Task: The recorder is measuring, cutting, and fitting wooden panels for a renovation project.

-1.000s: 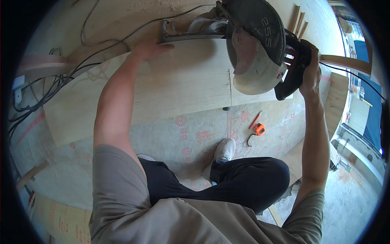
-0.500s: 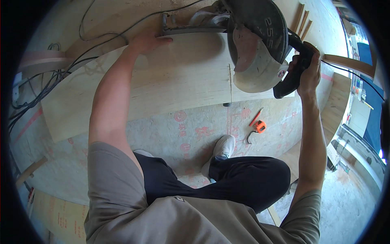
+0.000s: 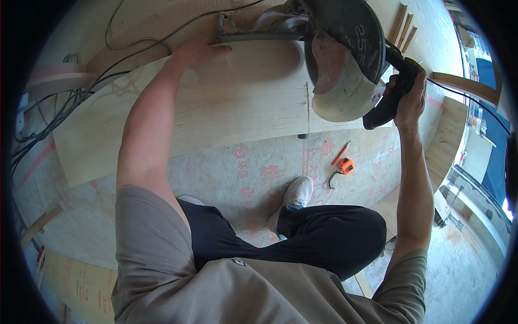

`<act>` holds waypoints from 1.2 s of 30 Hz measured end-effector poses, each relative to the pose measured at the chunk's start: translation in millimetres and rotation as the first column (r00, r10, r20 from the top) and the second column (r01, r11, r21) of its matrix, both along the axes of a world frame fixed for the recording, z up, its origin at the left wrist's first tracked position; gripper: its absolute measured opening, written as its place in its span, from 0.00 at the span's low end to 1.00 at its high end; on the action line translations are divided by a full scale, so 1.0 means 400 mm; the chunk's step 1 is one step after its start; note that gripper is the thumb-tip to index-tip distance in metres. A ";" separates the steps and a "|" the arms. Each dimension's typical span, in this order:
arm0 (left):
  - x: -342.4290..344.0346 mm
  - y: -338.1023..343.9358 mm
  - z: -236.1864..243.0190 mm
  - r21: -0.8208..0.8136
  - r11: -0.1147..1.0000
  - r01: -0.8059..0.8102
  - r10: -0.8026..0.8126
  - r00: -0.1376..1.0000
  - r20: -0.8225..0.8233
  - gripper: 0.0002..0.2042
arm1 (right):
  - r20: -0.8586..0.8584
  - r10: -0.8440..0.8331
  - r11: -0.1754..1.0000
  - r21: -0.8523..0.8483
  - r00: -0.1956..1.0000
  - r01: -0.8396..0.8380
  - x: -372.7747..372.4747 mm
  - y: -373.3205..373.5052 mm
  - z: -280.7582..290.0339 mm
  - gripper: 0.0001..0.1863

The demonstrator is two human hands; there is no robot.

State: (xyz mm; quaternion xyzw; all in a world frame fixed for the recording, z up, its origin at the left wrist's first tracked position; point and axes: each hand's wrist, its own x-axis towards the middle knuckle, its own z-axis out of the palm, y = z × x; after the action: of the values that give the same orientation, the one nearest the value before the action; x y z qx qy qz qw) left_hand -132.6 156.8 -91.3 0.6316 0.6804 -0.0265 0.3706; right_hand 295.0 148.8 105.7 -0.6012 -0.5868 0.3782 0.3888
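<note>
My left hand (image 3: 200, 53) holds the far edge of a pale plywood board (image 3: 237, 97) against the metal fence (image 3: 259, 36) of a mitre saw, thumb along the board's top, fingertips partly hidden. My right hand (image 3: 411, 94) is wrapped round the saw's black handle (image 3: 391, 102). The saw's black-and-cream blade guard (image 3: 345, 94) hangs over the board's right part, beside a thin line or slit across the wood; the blade is hidden. On the floor between board and feet lie a red pencil (image 3: 340, 153) and an orange tape measure (image 3: 345, 166).
Black cables (image 3: 54, 127) run along the left and behind the saw. Several wooden strips (image 3: 404, 29) lie at the back right, with a curved wooden piece (image 3: 458, 81) nearer. Plywood (image 3: 445, 121) is at right. My bent legs (image 3: 334, 227) and white shoes (image 3: 297, 191) are below.
The board, saw and both hands appear slightly higher in the picture, as do the floor items, by less. My right hand has shifted a little on the handle. Both holds continue.
</note>
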 end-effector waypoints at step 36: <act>0.000 -0.003 0.033 -0.041 0.999 0.023 -0.024 0.999 -0.021 0.39 | 0.067 -0.064 0.998 0.035 0.996 0.061 -0.031 -0.001 0.012 0.30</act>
State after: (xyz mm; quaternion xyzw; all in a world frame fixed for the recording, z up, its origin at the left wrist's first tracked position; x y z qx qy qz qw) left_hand -132.7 155.6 -78.3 0.6315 0.6762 -0.0515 0.3758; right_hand 282.6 148.4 110.5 -0.6254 -0.5866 0.3356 0.3900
